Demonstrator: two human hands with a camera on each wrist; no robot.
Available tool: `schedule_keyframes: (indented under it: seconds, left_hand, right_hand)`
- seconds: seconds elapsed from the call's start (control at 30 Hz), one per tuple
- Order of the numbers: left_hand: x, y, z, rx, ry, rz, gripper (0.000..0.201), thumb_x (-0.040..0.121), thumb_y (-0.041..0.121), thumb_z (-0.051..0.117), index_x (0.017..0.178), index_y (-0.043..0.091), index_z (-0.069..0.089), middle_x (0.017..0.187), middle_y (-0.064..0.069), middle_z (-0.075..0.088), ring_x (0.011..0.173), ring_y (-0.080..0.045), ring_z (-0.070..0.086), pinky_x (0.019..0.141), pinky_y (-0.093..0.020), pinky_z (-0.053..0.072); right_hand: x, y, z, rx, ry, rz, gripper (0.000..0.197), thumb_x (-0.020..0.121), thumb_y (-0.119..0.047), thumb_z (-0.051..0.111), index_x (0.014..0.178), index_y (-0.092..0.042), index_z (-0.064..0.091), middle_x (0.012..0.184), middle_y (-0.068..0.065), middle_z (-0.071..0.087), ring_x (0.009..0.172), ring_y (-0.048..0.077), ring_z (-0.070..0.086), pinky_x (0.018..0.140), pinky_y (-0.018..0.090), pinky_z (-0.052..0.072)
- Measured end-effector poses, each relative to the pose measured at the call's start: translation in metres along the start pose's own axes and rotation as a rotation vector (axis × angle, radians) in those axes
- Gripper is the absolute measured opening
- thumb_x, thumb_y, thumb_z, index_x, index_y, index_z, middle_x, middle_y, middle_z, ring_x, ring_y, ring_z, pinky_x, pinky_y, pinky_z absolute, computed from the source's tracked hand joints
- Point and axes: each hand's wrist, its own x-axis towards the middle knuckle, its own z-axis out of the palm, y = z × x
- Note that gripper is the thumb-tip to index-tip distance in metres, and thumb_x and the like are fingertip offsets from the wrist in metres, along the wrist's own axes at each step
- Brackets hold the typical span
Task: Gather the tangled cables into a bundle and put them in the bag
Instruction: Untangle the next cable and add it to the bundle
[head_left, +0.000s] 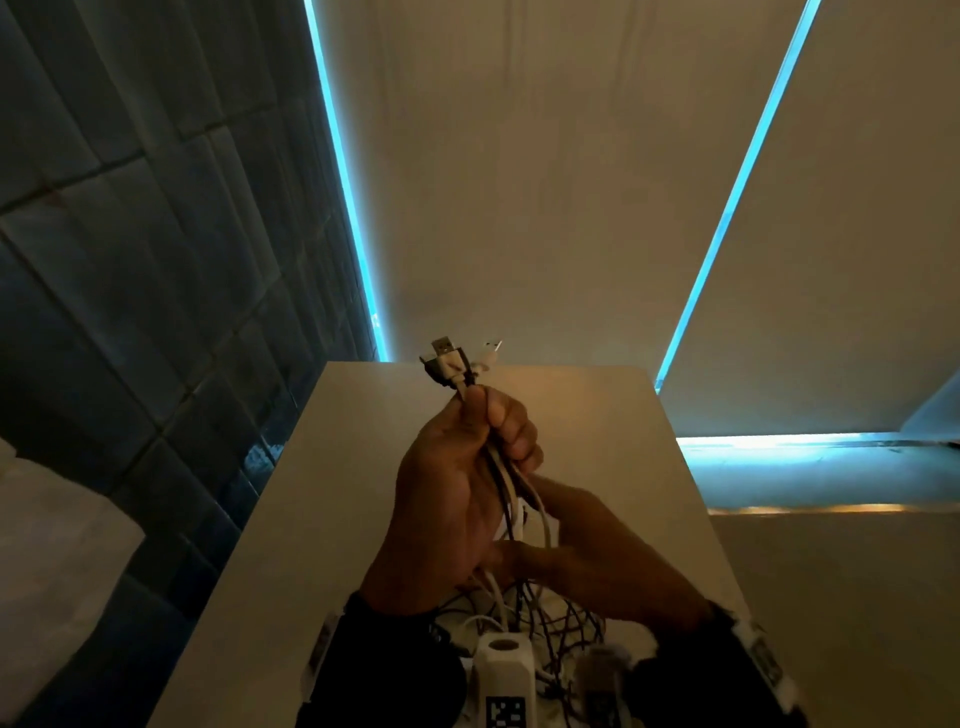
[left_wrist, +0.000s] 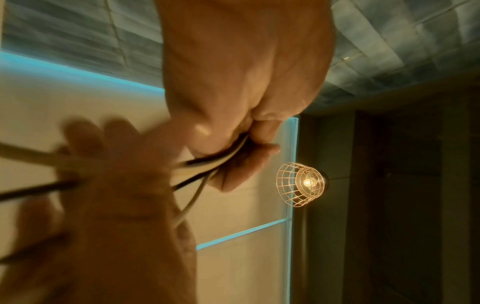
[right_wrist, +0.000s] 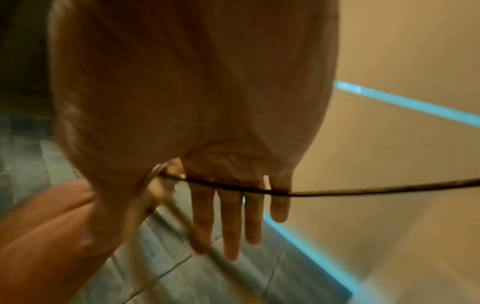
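My left hand (head_left: 488, 415) is raised over the white table (head_left: 613, 415) and grips a bundle of white and black cables (head_left: 511, 483). Their USB plugs (head_left: 449, 358) stick up above the fist. The cables hang down into a loose tangle (head_left: 561, 623) on the table's near end. Just below, my right hand (head_left: 587, 556) lies against the hanging strands. In the right wrist view its fingers (right_wrist: 231, 216) are straight, with a dark cable (right_wrist: 363, 191) running across their bases. The left wrist view shows the cables (left_wrist: 221, 160) pinched in the left hand (left_wrist: 249, 144). No bag is in view.
A white box with a black-and-white marker (head_left: 504, 670) sits at the bottom edge among the tangle. Dark tiled wall stands left of the table, pale panels with blue light strips (head_left: 343, 182) behind it. A caged wall lamp (left_wrist: 301, 183) glows nearby.
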Motion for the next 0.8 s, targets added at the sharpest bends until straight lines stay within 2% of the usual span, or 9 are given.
schedule_keyframes:
  seconds: [0.07,0.13,0.2,0.3,0.43,0.6,0.7,0.73,0.8]
  left_hand:
    - [-0.002,0.005,-0.005,0.139,0.018,-0.022,0.031,0.093,0.031,0.038,0.070,0.014,0.048,0.070,-0.005,0.057,0.063,-0.018,0.054,0.061,-0.030,0.048]
    - [-0.002,0.013,-0.013,0.191,0.069,-0.035,0.034,0.098,0.034,0.037,0.073,0.013,0.043,0.059,-0.005,0.051,0.052,-0.018,0.048,0.055,-0.031,0.046]
    - [-0.001,0.019,-0.021,0.160,0.150,-0.022,0.034,0.099,0.033,0.034,0.072,0.012,0.041,0.050,0.002,0.034,0.042,-0.012,0.030,0.044,-0.025,0.035]
    - [0.001,0.021,-0.029,0.128,0.233,0.002,0.031,0.095,0.032,0.036,0.071,0.014,0.041,0.048,0.006,0.026,0.039,-0.007,0.019,0.040,-0.020,0.020]
    - [0.003,0.030,-0.042,0.112,0.304,0.049,0.030,0.097,0.028,0.034,0.070,0.016,0.040,0.045,0.008,0.026,0.036,-0.005,0.018,0.040,-0.018,0.016]
    - [0.004,0.038,-0.051,0.076,0.314,0.099,0.024,0.086,0.034,0.041,0.069,0.017,0.040,0.044,0.009,0.026,0.035,-0.004,0.018,0.038,-0.016,0.015]
    - [0.007,0.033,-0.050,0.069,0.329,0.081,0.029,0.094,0.032,0.036,0.069,0.018,0.040,0.044,0.010,0.025,0.035,-0.003,0.018,0.037,-0.015,0.016]
    - [0.008,0.031,-0.049,0.066,0.333,0.074,0.032,0.098,0.031,0.033,0.069,0.017,0.040,0.044,0.010,0.025,0.035,-0.004,0.018,0.037,-0.015,0.016]
    - [0.010,0.027,-0.047,0.063,0.339,0.065,0.035,0.101,0.029,0.031,0.069,0.017,0.040,0.044,0.010,0.025,0.035,-0.004,0.017,0.037,-0.016,0.016]
  right_hand:
    - [0.009,0.003,0.012,0.168,-0.023,-0.042,0.013,0.088,-0.020,0.067,0.097,-0.012,0.069,0.098,0.002,0.072,0.092,0.016,0.069,0.090,0.042,0.053]
    - [0.006,0.011,0.010,0.409,-0.032,-0.041,0.023,0.090,-0.020,0.063,0.084,0.001,0.063,0.073,0.017,0.065,0.064,0.027,0.065,0.069,0.051,0.054]
    - [-0.002,0.016,0.001,0.521,-0.069,-0.035,0.033,0.089,-0.038,0.063,0.078,-0.007,0.060,0.055,0.005,0.050,0.044,0.017,0.047,0.048,0.033,0.043]
    - [-0.018,0.035,-0.009,0.532,-0.056,0.093,0.040,0.084,-0.054,0.057,0.066,-0.019,0.054,0.053,-0.005,0.034,0.043,0.008,0.026,0.042,0.020,0.022]
    - [-0.048,0.066,-0.022,0.368,0.151,0.369,0.057,0.091,-0.062,0.045,0.051,-0.021,0.048,0.051,-0.002,0.034,0.042,0.009,0.028,0.043,0.019,0.023]
    - [-0.097,0.118,-0.027,0.221,0.356,0.790,0.062,0.088,-0.047,0.052,0.036,-0.017,0.042,0.042,0.001,0.036,0.037,0.013,0.032,0.046,0.023,0.027]
    - [-0.120,0.144,-0.021,0.145,0.385,0.870,0.060,0.077,-0.054,0.058,0.046,-0.003,0.059,0.040,0.003,0.043,0.037,0.016,0.043,0.050,0.025,0.035]
    - [-0.124,0.147,-0.014,0.187,0.433,0.893,0.062,0.078,-0.051,0.061,0.055,0.006,0.064,0.040,0.004,0.045,0.040,0.017,0.045,0.051,0.025,0.036]
    - [-0.130,0.159,-0.001,0.201,0.451,0.974,0.054,0.086,-0.037,0.064,0.054,0.006,0.064,0.041,0.007,0.051,0.046,0.019,0.050,0.053,0.026,0.036]
